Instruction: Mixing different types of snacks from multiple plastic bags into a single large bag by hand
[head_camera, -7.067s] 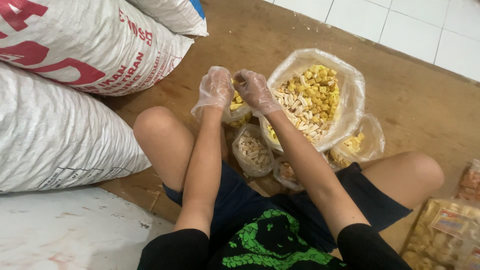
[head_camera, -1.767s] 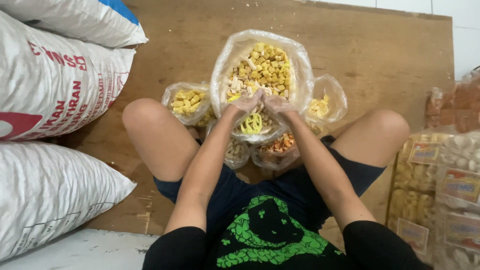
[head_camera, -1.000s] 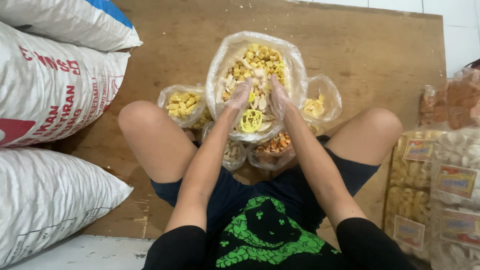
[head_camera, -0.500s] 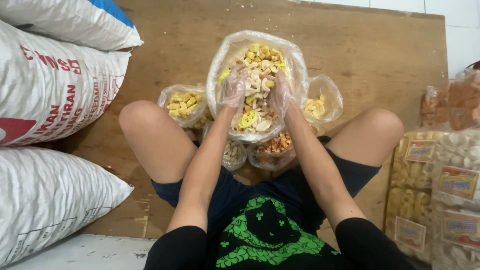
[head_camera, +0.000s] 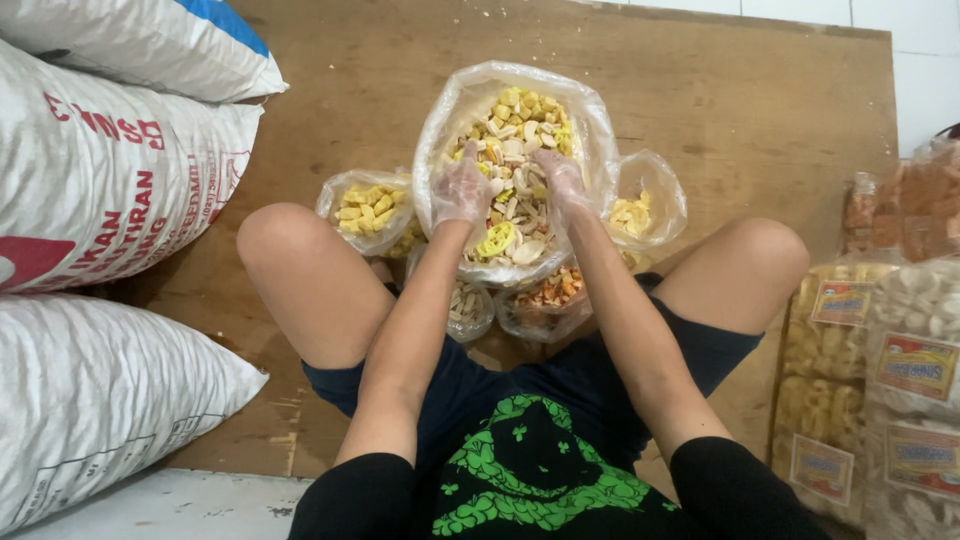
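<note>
I sit on a wooden board with a large clear plastic bag of mixed yellow and pale crackers between my knees. Both hands wear thin clear gloves and rest inside the bag on the crackers. My left hand lies on the left part of the heap, fingers spread. My right hand lies on the right part, fingers apart. Whether either hand holds any crackers cannot be seen. Smaller bags surround the big one: yellow crackers at left, another at right, orange pieces and pale pieces just in front of me.
Three big white sacks are stacked at my left. Packaged cracker bags with labels stand at my right. The wooden board stretches ahead to a white tiled floor.
My hands moved from the near rim of the big bag forward into the crackers and spread apart. Over the longer span my view shifted so the bag sits centred.
</note>
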